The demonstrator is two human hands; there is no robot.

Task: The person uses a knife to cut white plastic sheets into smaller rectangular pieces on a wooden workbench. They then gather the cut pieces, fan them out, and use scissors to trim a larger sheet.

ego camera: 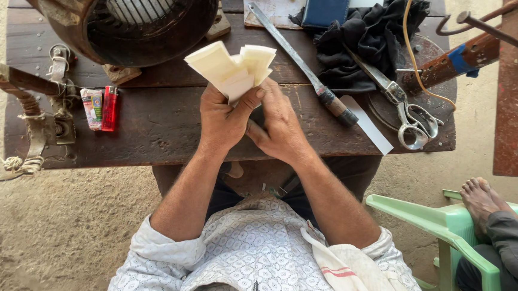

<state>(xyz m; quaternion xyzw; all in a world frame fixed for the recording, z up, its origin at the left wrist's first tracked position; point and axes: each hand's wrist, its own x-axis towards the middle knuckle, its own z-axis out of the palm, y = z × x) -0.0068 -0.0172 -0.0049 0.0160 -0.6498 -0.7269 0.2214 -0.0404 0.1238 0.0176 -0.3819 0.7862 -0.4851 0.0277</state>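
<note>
Your left hand (224,119) and right hand (278,123) pinch the cream paper strips (232,68) shut. They look light and bendy; hold the bottom ends.

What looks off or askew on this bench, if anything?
One oddity: a white strip pokes over the front edge of the dark wooden table, beside the scissors. Both hands, left hand and right hand, hold a fanned stack of cream paper pieces. No spills or breakage visible.

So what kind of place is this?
Probably an outdoor motor repair workshop: a motor stator sits on a worn wooden bench with scissors, on sandy ground. Both hands, left hand and right hand, hold cream paper strips.
</note>
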